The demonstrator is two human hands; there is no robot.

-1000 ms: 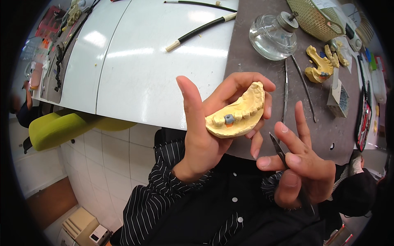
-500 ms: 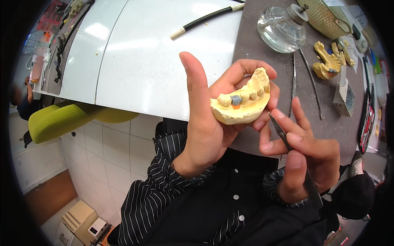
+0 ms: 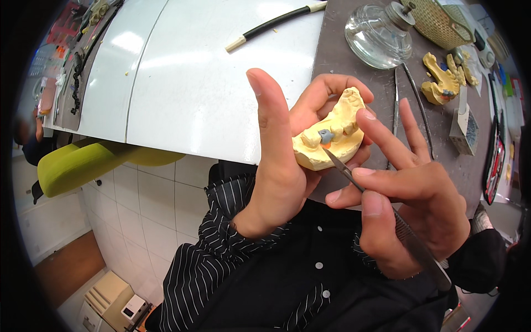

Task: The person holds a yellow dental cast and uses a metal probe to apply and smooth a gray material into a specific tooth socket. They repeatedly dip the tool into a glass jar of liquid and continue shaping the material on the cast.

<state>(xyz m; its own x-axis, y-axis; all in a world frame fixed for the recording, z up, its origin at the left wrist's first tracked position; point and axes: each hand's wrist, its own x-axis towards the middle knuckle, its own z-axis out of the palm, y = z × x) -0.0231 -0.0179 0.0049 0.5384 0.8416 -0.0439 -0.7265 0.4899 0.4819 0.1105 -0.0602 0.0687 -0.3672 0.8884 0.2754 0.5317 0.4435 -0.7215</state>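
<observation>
A yellow plaster dental model rests in my left hand, its fingers curled behind it and its thumb raised apart. One tooth on the model is grey wax, with an orange patch below it. My right hand pinches a metal carving knife between thumb and forefinger, its other fingers spread. The knife's pointed blade reaches the model just under the grey tooth, at the orange patch; whether it touches is hard to tell.
A glass spirit lamp stands on the grey mat, with a woven basket behind it. Slim metal tools, another plaster model and a small box lie right. A black tube crosses the white table; a green seat stands left.
My right hand has moved left and brought the knife tip from beside the model to just below the grey tooth. The model has tilted and shifted slightly right in my left hand.
</observation>
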